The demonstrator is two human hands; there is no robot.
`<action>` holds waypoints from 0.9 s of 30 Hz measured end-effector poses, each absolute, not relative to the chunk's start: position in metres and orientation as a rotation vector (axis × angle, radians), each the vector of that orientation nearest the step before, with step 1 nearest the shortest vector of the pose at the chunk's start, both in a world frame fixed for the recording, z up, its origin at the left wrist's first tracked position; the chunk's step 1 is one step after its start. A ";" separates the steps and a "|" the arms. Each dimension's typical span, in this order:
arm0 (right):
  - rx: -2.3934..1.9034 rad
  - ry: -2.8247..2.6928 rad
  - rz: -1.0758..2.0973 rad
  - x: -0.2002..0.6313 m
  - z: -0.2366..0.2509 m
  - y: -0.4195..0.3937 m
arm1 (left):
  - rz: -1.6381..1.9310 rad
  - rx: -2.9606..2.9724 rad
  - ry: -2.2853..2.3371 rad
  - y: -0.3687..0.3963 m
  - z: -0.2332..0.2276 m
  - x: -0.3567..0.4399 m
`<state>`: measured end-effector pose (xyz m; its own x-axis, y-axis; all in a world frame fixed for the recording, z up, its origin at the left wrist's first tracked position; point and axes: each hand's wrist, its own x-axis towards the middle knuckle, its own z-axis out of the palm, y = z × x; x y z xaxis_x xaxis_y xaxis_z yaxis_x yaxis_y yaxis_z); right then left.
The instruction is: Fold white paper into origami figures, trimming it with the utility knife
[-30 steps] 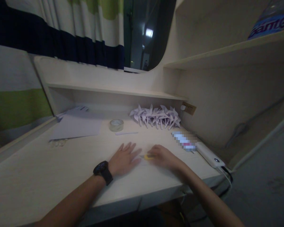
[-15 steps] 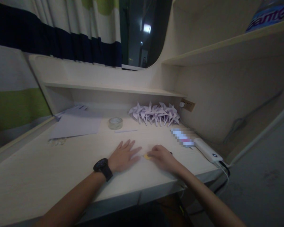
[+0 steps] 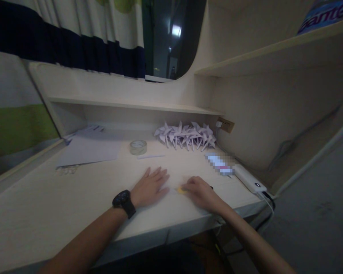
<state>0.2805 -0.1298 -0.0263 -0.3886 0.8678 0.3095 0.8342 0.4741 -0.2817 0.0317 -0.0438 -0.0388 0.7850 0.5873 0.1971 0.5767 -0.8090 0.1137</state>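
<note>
My left hand (image 3: 150, 187) lies palm down on the desk with its fingers spread, a black watch (image 3: 124, 201) on the wrist. A faint pale sliver (image 3: 173, 190), possibly paper or a blade, shows beside its thumb. To the right, my right hand (image 3: 198, 191) is closed around a yellow utility knife (image 3: 181, 189), as it appears. Its yellow front points toward my left hand, and a dark end sticks out behind the fingers. Most of the knife is hidden by the hand.
Several white paper pinwheels (image 3: 185, 135) lie at the back. Left of them are a tape roll (image 3: 138, 147) and a thin paper stick (image 3: 151, 156). Paper sheets (image 3: 88, 148) are at far left. A blurred phone (image 3: 219, 163) and a white power bank (image 3: 250, 179) edge the right side.
My right hand has slid slightly to the right with the yellow knife, away from my left thumb. The left hand stays nearly in place. The view has shifted a little.
</note>
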 end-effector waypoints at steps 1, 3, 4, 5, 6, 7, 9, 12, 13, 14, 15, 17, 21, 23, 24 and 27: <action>-1.426 -2.314 0.116 0.281 -0.026 -0.130 | 0.346 2.920 0.940 -0.044 -0.039 0.032; -1.435 -2.311 0.119 0.281 -0.025 -0.132 | 0.336 2.904 0.934 -0.044 -0.041 0.033; -1.438 -2.309 0.117 0.280 -0.025 -0.132 | 0.327 2.895 0.934 -0.044 -0.042 0.033; -1.439 -2.310 0.114 0.280 -0.024 -0.133 | 0.319 2.889 0.934 -0.043 -0.044 0.034; -1.438 -2.311 0.109 0.279 -0.025 -0.133 | 0.312 2.885 0.933 -0.043 -0.044 0.034; -1.439 -2.309 0.102 0.277 -0.025 -0.133 | 0.308 2.882 0.935 -0.043 -0.045 0.033; -1.444 -2.296 0.084 0.274 -0.028 -0.133 | 0.305 2.877 0.945 -0.043 -0.045 0.033; -1.446 -2.250 0.052 0.269 -0.034 -0.131 | 0.322 2.883 0.983 -0.044 -0.043 0.032; -1.439 -2.240 0.047 0.268 -0.036 -0.130 | 0.329 2.883 1.002 -0.044 -0.043 0.032; -1.429 -2.236 0.044 0.267 -0.038 -0.129 | 0.333 2.880 1.022 -0.043 -0.043 0.032; -1.422 -2.231 0.042 0.267 -0.040 -0.128 | 0.333 2.874 1.038 -0.043 -0.043 0.032; -1.418 -2.223 0.037 0.266 -0.042 -0.127 | 0.326 2.855 1.054 -0.042 -0.043 0.032; -1.442 -2.207 0.022 0.264 -0.042 -0.127 | 0.330 2.840 1.053 -0.041 -0.044 0.032; -1.452 -2.210 0.020 0.263 -0.041 -0.127 | 0.333 2.841 1.058 -0.041 -0.044 0.032; -1.453 -2.211 0.017 0.262 -0.041 -0.128 | 0.331 2.844 1.059 -0.042 -0.045 0.032; -1.438 -2.212 0.012 0.263 -0.043 -0.127 | 0.327 2.852 1.061 -0.041 -0.045 0.032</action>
